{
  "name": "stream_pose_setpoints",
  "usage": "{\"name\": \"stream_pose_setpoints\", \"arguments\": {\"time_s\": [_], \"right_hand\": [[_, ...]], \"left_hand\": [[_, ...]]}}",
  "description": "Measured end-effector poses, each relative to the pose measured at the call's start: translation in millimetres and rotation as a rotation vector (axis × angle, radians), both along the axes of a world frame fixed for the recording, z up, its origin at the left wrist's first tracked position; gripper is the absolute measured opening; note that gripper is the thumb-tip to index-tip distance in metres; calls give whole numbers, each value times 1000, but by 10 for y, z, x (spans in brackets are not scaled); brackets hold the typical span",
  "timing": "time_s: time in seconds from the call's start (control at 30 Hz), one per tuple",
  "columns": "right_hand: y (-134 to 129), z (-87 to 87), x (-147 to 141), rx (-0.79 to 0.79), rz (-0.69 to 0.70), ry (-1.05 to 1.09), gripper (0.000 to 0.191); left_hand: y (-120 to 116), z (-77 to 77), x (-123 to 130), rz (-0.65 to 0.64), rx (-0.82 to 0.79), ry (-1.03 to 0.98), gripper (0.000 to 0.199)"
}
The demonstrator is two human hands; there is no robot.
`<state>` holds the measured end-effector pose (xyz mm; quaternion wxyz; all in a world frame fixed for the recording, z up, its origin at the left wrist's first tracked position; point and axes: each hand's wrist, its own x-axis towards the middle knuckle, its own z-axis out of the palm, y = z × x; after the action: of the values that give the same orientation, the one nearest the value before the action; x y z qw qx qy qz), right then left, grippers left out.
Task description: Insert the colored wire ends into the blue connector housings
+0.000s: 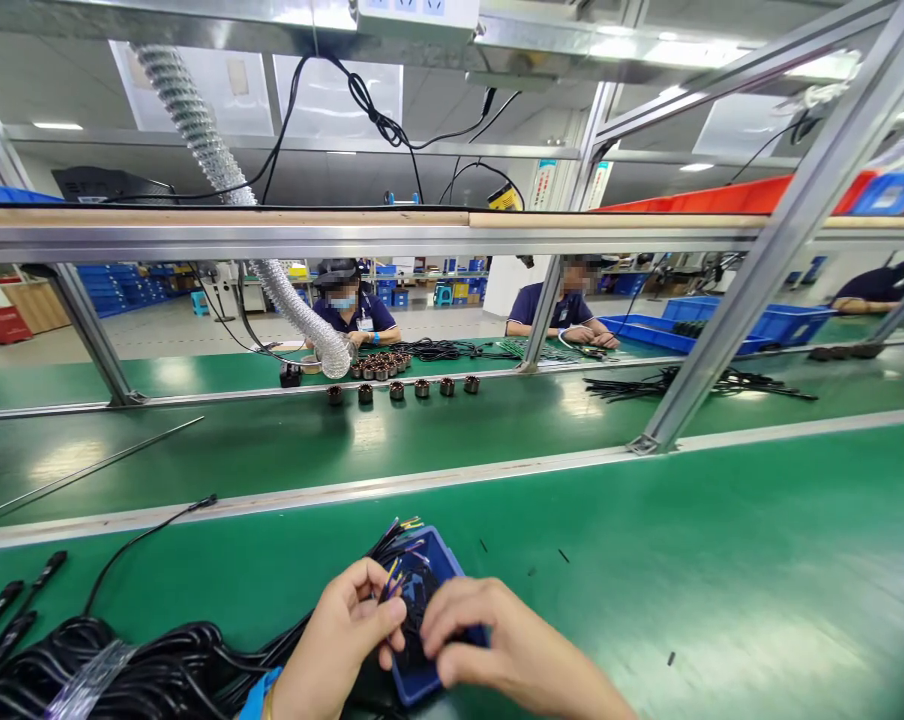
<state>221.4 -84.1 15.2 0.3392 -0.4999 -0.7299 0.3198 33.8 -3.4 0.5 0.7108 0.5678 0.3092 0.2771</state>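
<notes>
While the end of a black cable (393, 578), with yellow and purple wires exposed, is pinched between the thumb and fingers of the left hand (358, 625), the right hand (471, 630) is held over a small blue bin (420, 687), its fingers curled and its thumb near them; whether anything is gripped there cannot be told. The pinched cable end is held at the left side of the bin, in which small black pieces (416, 598) are contained, too blurred to be identified. More coloured wire ends (407, 523) are spread at the bin's far left corner.

To the left, a coiled cable bundle (174, 655) is bound with clear plastic film (92, 680), and black connectors (49, 568) are laid beside it on the green bench surface (722, 560). Black scraps (563, 556) are scattered to the right of the bin. Beyond, copper-coloured ring cores (396, 390) are lined up, and two co-workers (366, 310) in dark shirts are seen across the bench.
</notes>
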Motion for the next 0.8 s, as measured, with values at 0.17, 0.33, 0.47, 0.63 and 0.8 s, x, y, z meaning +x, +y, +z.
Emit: {"name": "stream_pose_setpoints", "arguments": {"time_s": [0.17,0.33,0.47,0.63,0.8], "right_hand": [[358,-457,-281,71,-289,-734,10],[402,-584,-345,96,-305,-772,15],[252,-430,-323,149,-334,-605,22],[169,-361,-360,214,-322,-263,24],[143,-351,-304,145,-492,164,26]], "left_hand": [[45,30,39,60,-91,-27,40],[51,24,47,66,-97,5,35],[36,6,57,34,-64,61,33],[37,-47,69,-16,6,153,36],[61,-88,61,6,1,139,31]]}}
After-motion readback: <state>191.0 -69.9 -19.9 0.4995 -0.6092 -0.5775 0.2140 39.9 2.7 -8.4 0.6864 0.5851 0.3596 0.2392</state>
